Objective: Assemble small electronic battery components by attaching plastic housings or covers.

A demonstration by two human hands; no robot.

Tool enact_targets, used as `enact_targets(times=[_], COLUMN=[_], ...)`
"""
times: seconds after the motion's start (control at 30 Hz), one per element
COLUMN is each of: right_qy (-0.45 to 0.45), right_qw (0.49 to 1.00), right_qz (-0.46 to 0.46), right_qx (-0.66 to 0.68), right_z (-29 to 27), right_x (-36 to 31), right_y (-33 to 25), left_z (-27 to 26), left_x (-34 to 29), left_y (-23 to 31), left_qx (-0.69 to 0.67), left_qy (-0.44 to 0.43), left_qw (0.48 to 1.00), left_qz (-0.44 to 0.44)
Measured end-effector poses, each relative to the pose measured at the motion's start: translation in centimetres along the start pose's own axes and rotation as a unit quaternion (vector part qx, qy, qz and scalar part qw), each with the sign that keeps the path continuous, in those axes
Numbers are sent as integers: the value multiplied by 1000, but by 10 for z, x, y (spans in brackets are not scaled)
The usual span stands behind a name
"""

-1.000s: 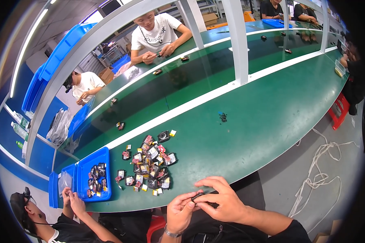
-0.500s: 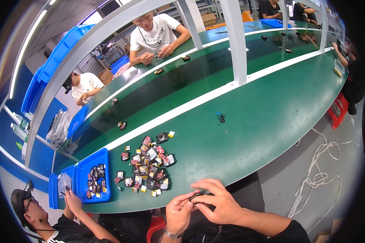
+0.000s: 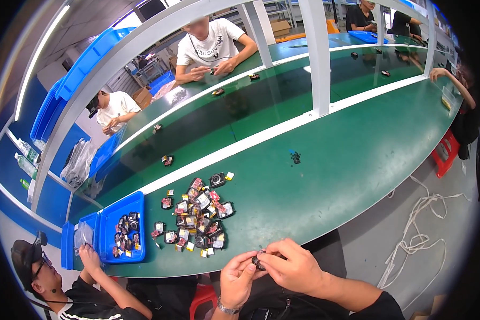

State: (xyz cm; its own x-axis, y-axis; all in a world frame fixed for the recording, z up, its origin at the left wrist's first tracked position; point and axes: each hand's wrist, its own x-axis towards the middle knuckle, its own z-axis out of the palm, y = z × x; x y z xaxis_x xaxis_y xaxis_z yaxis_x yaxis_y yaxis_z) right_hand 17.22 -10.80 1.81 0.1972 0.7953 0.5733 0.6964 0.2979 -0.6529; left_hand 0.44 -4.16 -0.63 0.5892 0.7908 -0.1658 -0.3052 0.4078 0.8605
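My left hand (image 3: 238, 278) grips small black part (image 3: 258, 263), right hand (image 3: 292, 266) pinches too: likely steadies it. Gadget pile (image 3: 201, 214) near, maybe for reaching.

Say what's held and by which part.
A black part, by its left edge in the left fingers; right fingers at its upper side, grip unclear.

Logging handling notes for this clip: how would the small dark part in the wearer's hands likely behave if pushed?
The small dark part is probably light, being small enough for the left hand and right hand to pinch. It looks stiff, with no visible sag. Rolling is hard to judge, as hands hide much of it.
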Motion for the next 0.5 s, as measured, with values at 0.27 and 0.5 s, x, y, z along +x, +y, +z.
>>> enact_targets(times=[0.27,0.5], right_qy=[14,6], right_qw=[995,992], right_qz=[-62,-81], right_qx=[-73,-98], right_z=[0,-2], right_x=[0,-2], right_y=[2,2], left_z=[1,0], left_x=[0,0], left_y=[2,3], left_qx=[-1,5], left_qy=[5,-10], left_qw=[1000,1000], left_qz=[-7,-10])
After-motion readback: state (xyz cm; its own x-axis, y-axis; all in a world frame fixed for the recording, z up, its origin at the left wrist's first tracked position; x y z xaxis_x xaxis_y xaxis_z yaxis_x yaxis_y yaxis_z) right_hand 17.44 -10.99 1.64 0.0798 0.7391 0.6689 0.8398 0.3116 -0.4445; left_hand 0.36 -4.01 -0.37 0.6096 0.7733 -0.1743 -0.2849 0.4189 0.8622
